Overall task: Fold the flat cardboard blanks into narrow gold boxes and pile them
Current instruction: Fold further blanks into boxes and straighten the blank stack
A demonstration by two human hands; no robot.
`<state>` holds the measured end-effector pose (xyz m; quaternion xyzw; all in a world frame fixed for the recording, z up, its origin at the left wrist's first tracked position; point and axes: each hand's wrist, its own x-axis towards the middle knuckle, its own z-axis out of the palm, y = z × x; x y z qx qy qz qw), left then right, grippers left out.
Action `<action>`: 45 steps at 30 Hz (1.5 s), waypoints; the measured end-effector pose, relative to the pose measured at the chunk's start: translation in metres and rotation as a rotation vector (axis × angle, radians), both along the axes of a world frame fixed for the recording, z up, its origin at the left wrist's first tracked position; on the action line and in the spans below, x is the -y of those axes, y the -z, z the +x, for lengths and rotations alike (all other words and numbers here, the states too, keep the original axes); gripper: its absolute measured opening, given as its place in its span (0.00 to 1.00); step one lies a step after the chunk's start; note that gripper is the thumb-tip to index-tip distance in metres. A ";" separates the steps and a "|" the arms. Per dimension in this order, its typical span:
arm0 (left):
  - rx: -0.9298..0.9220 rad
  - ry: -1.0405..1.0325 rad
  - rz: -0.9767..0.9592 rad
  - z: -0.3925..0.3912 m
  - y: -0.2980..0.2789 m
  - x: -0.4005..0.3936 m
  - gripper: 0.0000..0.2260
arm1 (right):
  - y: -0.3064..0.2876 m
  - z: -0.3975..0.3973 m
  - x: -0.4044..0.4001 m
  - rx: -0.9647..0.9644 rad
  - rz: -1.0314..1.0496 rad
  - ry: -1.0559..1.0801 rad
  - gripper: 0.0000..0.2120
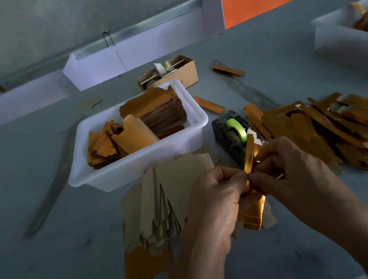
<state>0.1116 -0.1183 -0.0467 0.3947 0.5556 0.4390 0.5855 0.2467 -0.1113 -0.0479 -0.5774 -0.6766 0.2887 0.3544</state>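
A narrow gold blank is held upright above the grey table, pinched between both hands. The left hand is curled round its lower part, fingertips closed on the strip; the right hand is closed on it from the other side, thumb and fingers pressed to the same fold (the lower end of the strip is partly hidden by the palms). Just beneath the hands a fanned stack of flat blanks is laid plain side up. More blanks are stored in a white tub behind it. A tape dispenser with green tape is seen just beyond the hands, and a loose pile of folded gold boxes is spread to its right.
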 end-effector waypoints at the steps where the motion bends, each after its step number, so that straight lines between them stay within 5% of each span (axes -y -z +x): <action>1: -0.008 -0.004 0.008 0.001 0.000 0.001 0.05 | -0.001 -0.001 0.000 0.015 -0.008 0.011 0.13; 7: -0.154 -0.073 0.099 0.006 0.006 0.006 0.06 | -0.007 -0.007 0.002 0.161 0.013 0.101 0.13; 11: -0.297 -0.098 0.164 0.001 0.003 0.007 0.04 | -0.008 -0.003 0.001 0.303 -0.008 0.158 0.25; 16: -0.309 -0.049 0.134 -0.001 -0.005 0.007 0.03 | -0.002 -0.001 0.004 -0.051 -0.105 0.057 0.23; 21: -0.242 0.030 0.055 -0.002 -0.005 0.010 0.05 | 0.005 -0.003 0.003 -0.299 -0.221 0.054 0.03; 25: -0.155 0.080 0.026 -0.008 -0.011 0.012 0.08 | 0.011 0.003 0.000 -0.413 -0.282 0.023 0.05; 31: -0.489 -0.009 0.265 -0.013 -0.014 0.015 0.11 | 0.001 0.028 -0.014 -0.460 -0.197 0.137 0.11; 34: -0.365 -0.091 0.171 -0.020 -0.011 0.014 0.10 | -0.005 0.031 -0.016 -0.463 -0.197 0.152 0.09; 39: -0.134 -0.063 0.067 -0.015 -0.011 0.014 0.08 | -0.004 -0.007 0.016 -0.206 -0.164 -0.058 0.23; 45: 0.021 -0.057 0.028 -0.018 -0.008 0.014 0.09 | 0.008 -0.019 0.021 -0.249 -0.133 0.008 0.20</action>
